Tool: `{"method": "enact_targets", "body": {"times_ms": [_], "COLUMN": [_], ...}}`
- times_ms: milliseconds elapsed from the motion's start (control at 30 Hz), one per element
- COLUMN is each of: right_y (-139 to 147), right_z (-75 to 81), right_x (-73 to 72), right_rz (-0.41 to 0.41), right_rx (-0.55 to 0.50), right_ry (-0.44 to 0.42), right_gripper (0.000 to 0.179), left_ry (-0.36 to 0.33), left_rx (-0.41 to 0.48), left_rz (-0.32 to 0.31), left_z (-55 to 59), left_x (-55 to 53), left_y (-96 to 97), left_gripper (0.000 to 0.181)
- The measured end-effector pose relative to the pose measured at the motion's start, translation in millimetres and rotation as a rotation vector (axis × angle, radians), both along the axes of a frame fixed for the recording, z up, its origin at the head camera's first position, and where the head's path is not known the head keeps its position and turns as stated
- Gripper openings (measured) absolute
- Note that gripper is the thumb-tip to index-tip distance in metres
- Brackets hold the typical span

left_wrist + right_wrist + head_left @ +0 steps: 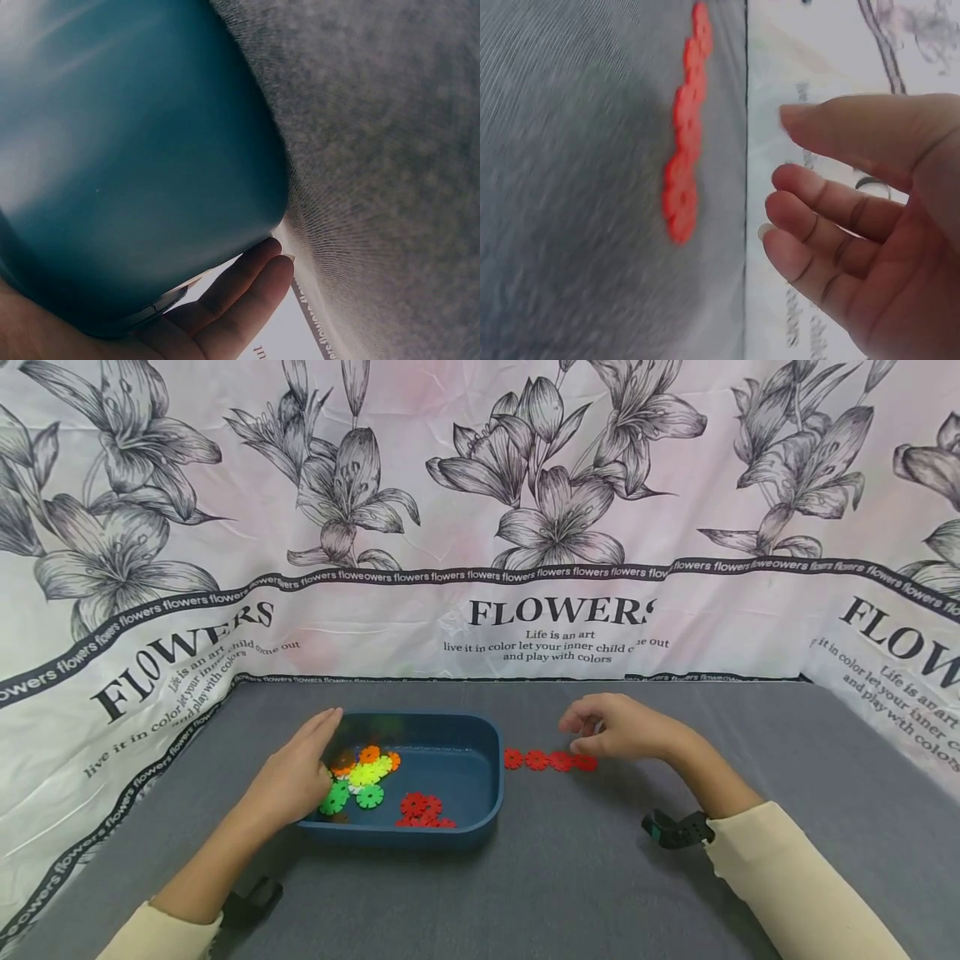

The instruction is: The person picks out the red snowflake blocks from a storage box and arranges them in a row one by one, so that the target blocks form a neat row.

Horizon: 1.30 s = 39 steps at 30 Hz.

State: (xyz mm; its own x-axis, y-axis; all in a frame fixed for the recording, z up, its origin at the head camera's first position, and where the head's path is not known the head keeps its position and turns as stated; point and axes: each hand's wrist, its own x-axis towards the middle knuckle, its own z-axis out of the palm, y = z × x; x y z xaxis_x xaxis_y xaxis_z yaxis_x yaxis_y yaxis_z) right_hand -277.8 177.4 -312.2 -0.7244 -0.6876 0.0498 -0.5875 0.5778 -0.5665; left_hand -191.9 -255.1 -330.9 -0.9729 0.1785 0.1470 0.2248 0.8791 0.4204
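Observation:
A dark blue plastic tray [420, 837] stands on the grey tabletop. My left hand [294, 774] rests along its left end, and in the left wrist view the fingers [251, 304] lie fairly straight against the tray wall [142, 172]. To the right of the tray, red notched plastic discs [536, 761] form a row, seemingly overlapping or joined. Above the right end of that row hovers my right hand [626, 727], its fingers loosely bent. In the right wrist view the palm side of this hand [877, 225] holds nothing and is apart from the red row [686, 124].
Inside the tray lie green discs [370, 796], yellow discs [367, 772], orange discs [370, 754] and a group of red discs [420, 808]. A flower-printed cloth [555, 627] hangs behind and beside the grey tabletop [555, 893].

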Motion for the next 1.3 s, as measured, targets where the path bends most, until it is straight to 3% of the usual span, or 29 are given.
{"method": "enact_targets", "body": {"times_ms": [333, 500, 600, 767, 833, 1100, 1300], "right_y": [-61.6, -113.5, -143.9, -179.2, -186.2, -191.2, -184.8], "right_z": [33.4, 41.2, 35.0, 18.1, 13.8, -1.6, -4.6], "right_x": [18.4, 33.6, 42.8, 48.5, 48.1, 38.0, 34.8], "right_rz": [0.165, 0.316, 0.368, 0.392, 0.424, 0.63, 0.657], "right_rx": [0.03, 0.075, 0.196, 0.52, 0.572, 0.374, 0.32], "right_ry": [0.178, 0.133, 0.099, 0.091, 0.071, 0.003, 0.003], "right_gripper": [0.02, 0.024, 0.035, 0.06, 0.066, 0.039, 0.026], "left_ry": [-0.011, -0.012, -0.008, -0.021, -0.019, 0.007, 0.001], "left_rx": [-0.004, -0.01, -0.008, -0.009, -0.012, -0.007, -0.003], "left_rz": [0.006, 0.003, -0.003, 0.0, 0.0, -0.003, -0.002], "left_z": [-0.9, 0.4, 0.6, 1.5, 1.7, 1.4, 0.8], "left_x": [-1.0, -1.0, -1.4, -1.2, -0.9, -0.9, -0.4], "left_y": [-1.2, 0.1, 0.7, 0.5, 0.4, 1.1, 0.8], "left_gripper": [0.078, 0.079, 0.079, 0.08, 0.08, 0.078, 0.078]}}
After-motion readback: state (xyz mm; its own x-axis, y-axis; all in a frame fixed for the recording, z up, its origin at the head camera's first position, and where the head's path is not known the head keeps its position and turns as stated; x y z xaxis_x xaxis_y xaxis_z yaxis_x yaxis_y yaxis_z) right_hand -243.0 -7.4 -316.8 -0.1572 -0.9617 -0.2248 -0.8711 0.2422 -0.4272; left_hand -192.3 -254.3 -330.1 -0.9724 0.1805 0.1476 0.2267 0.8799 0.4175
